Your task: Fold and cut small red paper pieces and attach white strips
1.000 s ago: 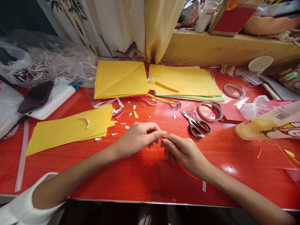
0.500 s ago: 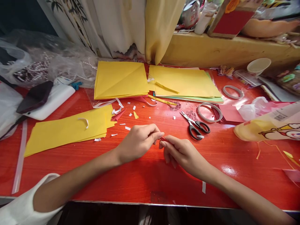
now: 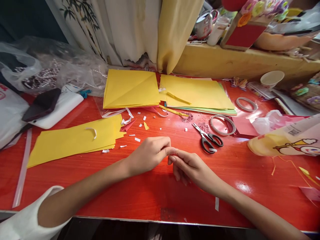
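Above the red tabletop, my left hand [image 3: 150, 151] and my right hand [image 3: 193, 168] meet fingertip to fingertip. Both pinch a small, thin red piece that looks like rolled or folded paper; it showed between the fingertips a moment ago, and the fingers now almost wholly cover it. The other fingers of my right hand curl loosely below. Black-handled scissors [image 3: 203, 134] lie half spread to the right, beyond my right hand. Several white paper scraps [image 3: 137, 139] are scattered past my left hand, and folded red paper pieces [image 3: 128, 126] rest behind them.
Yellow paper stacks [image 3: 132, 88] lie at the back, with yellow strips [image 3: 72, 141] at left. Tape rolls [image 3: 222, 134], red paper [image 3: 246, 126] and a lying drink cup [image 3: 265, 145] are at right. A paper cup [image 3: 272, 79] stands behind. Plastic bags [image 3: 80, 75] fill the back left.
The fingertips have drawn closer together, and the red piece between them is now mostly hidden. The view has shifted slightly, so the table sits a little lower.
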